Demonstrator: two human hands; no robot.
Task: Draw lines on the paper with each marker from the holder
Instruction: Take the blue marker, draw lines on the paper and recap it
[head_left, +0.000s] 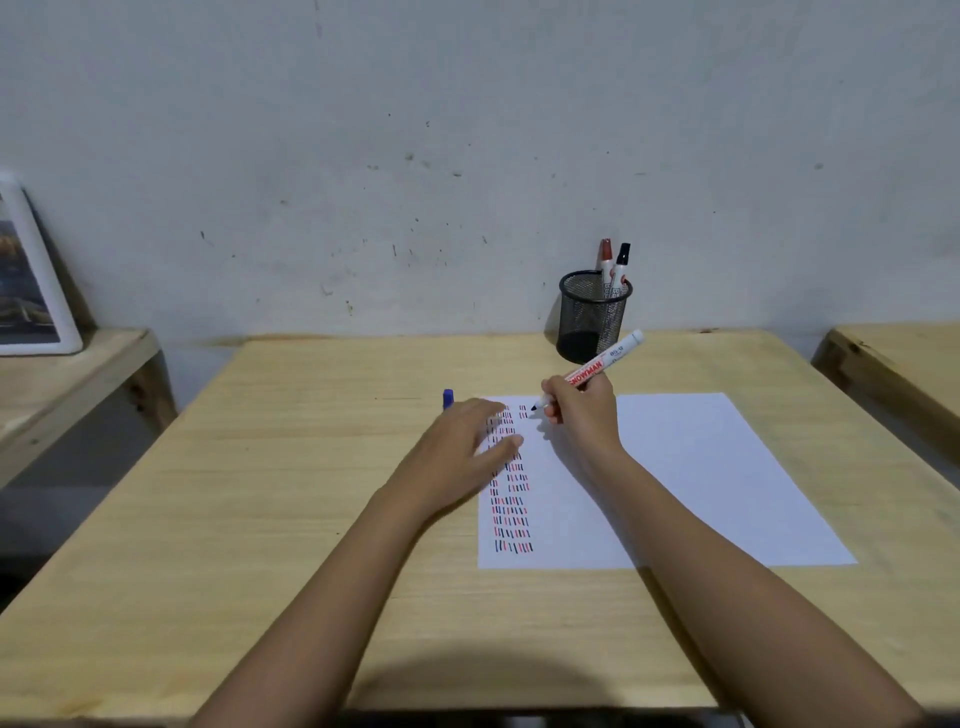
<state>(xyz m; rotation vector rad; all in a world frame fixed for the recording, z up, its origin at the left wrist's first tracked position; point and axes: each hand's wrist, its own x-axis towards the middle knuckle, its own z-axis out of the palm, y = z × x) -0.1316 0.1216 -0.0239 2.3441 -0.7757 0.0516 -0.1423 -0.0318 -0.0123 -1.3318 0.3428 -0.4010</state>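
Note:
A white sheet of paper (691, 478) lies on the wooden table (291, 467), its left part filled with rows of short red, black and blue strokes. My right hand (582, 410) grips a white marker (608, 361) with red lettering, its dark tip touching the paper near the top row. My left hand (467, 441) rests flat on the paper's left edge, fingers spread. A blue cap (448, 399) peeks out just beyond my left hand. A black mesh holder (592, 317) at the table's back holds a red marker (605, 262) and a black marker (621, 267).
A framed picture (28, 280) leans on the wall on a side table at the left. Another wooden table (904, 364) stands at the right. The wall runs right behind the holder.

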